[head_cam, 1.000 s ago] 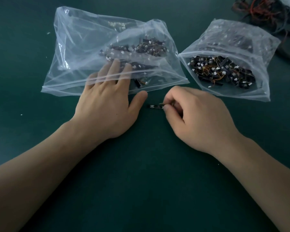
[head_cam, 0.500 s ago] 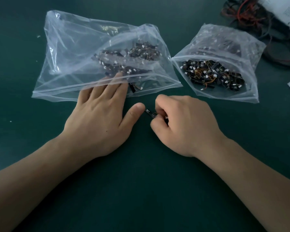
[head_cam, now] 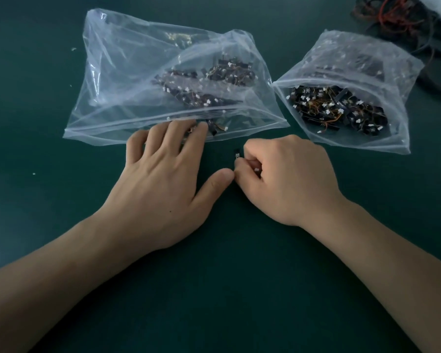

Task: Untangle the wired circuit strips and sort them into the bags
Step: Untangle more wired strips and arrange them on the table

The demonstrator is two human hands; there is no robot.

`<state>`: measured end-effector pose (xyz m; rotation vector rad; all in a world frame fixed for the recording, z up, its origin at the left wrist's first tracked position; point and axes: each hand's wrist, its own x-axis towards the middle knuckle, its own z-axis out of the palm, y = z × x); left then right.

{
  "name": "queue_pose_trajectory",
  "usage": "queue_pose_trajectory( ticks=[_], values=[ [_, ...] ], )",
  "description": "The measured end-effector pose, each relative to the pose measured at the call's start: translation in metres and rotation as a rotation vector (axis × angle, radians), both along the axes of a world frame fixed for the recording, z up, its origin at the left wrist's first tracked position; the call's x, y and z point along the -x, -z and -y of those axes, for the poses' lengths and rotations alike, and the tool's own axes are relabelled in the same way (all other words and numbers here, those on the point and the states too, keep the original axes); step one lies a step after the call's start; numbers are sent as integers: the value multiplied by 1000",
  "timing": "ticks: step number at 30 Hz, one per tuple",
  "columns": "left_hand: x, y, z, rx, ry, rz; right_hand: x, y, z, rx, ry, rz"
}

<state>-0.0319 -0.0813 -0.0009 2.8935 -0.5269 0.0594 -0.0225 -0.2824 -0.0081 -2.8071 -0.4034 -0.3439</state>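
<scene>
Dark green matte tabletop (head_cam: 227, 289), a few white flecks on it.

Left hand (head_cam: 163, 184): flat, fingers spread and fairly straight, tips resting on the near mouth edge of the large bag (head_cam: 127, 80). It grips nothing.

Right hand (head_cam: 288, 179): curled tight, pinching one circuit strip (head_cam: 237, 153) just near-side of the gap between the bags. The black end pokes out and the rest is hidden in the fist.

Risks as I see them:
- The strip is tiny and the pinch shallow, so it could slip or flick away.
- I can't tell whether a lead is trailing. If one is, it could snag on the strips (head_cam: 215, 128) lying at the large bag's mouth and drag them out.
- The film looks slick and limp. If the left hand lifts, the mouth likely collapses.
- Both bags hold near-identical parts, so a mis-sort into the small bag (head_cam: 392, 80) would be easy.

Materials:
- Bags are thin, clear, crinkled zip-type.
- Contents are black slivers with white connectors and fine orange leads.
- A red and black cable tangle (head_cam: 397, 19) sits at the far right corner.
</scene>
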Motion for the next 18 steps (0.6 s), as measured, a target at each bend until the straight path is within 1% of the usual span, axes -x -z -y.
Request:
queue_pose_trajectory(
  ticks=[9,14,18],
  values=[
    [6,0,-8,66,1,-5,-3,1,-3,11,15,12],
    [-7,-2,-14,62,8,85,-5,1,1,-15,-15,-11],
    [-17,-2,-16,123,14,114,-6,0,7,-61,-70,-39]
  ],
)
